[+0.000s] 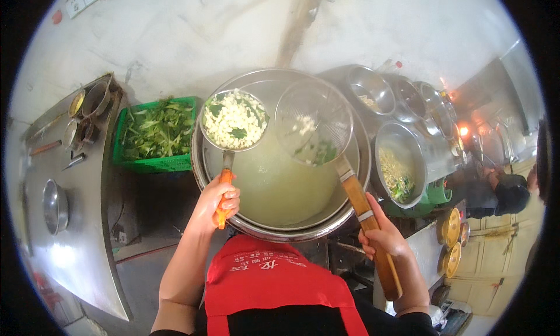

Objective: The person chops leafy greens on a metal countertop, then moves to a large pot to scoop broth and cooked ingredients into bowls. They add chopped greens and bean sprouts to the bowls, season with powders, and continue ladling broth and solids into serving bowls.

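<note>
My left hand [220,199] grips the orange handle of a ladle or strainer [227,161]. Its round bowl is heaped with small pale pieces of food [234,122] mixed with green leaves, over the left side of a large metal pot [365,178]. Around the wooden handle of a wire-mesh skimmer [321,117], my right hand [383,233] is closed. The mesh holds a few pale bits and some leaves, above the pot's right side. Cloudy pale-green liquid [284,183] fills the pot, and steam blurs the mesh.
Left of the pot, a green plastic basket [153,164] holds leafy greens. A steel counter [83,200] bears a metal bowl [55,207] and small containers. To the right, a metal basin [400,165] contains noodle-like strands and greens, near several other basins. A person [498,191] stands beyond, near a flame [463,130].
</note>
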Motion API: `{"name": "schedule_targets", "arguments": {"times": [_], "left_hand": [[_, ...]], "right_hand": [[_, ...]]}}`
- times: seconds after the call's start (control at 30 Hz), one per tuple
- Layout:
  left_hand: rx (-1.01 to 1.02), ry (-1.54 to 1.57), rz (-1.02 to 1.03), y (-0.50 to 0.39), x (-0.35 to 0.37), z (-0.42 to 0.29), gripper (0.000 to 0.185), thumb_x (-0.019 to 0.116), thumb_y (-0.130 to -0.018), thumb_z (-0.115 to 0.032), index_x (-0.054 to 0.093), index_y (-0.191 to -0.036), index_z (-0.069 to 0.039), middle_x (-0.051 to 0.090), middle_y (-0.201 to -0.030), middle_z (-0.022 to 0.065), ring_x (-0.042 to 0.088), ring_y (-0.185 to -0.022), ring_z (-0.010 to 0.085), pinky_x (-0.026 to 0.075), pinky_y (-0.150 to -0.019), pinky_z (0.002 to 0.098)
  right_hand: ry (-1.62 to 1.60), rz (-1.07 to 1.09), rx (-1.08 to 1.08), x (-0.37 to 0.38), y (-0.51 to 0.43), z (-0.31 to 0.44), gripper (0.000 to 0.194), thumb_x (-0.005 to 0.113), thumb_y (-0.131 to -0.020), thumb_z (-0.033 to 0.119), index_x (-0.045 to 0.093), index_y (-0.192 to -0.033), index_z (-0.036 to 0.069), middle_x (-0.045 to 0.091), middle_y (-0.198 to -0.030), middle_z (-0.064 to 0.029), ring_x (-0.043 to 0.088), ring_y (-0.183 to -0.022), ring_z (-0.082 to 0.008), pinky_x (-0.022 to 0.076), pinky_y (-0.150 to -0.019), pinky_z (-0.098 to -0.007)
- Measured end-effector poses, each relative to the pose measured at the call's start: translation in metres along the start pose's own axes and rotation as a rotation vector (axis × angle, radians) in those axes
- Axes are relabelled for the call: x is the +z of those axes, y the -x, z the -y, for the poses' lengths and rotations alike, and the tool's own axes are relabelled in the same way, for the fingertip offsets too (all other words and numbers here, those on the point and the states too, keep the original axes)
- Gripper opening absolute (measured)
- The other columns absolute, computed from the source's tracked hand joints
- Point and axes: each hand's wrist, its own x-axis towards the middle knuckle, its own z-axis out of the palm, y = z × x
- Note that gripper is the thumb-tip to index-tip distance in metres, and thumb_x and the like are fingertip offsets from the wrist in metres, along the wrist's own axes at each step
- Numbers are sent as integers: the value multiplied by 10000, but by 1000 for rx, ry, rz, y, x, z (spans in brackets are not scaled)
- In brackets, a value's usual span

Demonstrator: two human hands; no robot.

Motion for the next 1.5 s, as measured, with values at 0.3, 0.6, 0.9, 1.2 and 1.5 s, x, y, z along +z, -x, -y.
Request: {"name": "schedule_targets", "arguments": {"times": [0.3,0.6,0.9,1.2,1.5], "left_hand": [[-122,-20,114,-35,26,1,211,478,-779,-82,412,-979,-105,346,-579,-39,328,-397,40,239,-329,199],[-191,-3,156,-40,40,0,208,471,-786,-74,399,-978,-110,342,-581,-52,318,-386,27,233,-321,195],[-121,-27,123,-16,26,1,255,473,-763,-59,424,-1011,-89,336,-557,-37,309,-361,45,232,-299,213],[-14,96,35,25,-3,9,303,427,-754,-12,398,-1040,-104,314,-527,-17,283,-318,61,294,-272,230],[42,161,18,27,-3,14,319,422,-759,-15,399,-1065,-101,324,-545,-14,284,-324,58,260,-273,217]], "right_hand": [[811,-430,-632,43,-5,-43,587,453,-784,-49,322,-1326,134,596,-990,-109,569,-729,-131,458,-689,-239],[516,-400,-551,34,-33,-17,588,432,-758,-66,315,-1319,69,433,-1270,-153,415,-1164,-184,314,-936,-255],[1175,-460,-221,-76,-149,8,677,432,-738,46,217,-1348,243,555,-1014,-261,528,-971,-386,421,-809,-424],[920,-89,-48,-76,-332,-38,726,419,-732,27,109,-1376,150,541,-1028,-257,549,-839,-327,446,-721,-379],[683,521,335,-32,-285,-62,740,450,-759,62,54,-1377,163,476,-659,-87,489,-530,-153,428,-444,-303]]}}
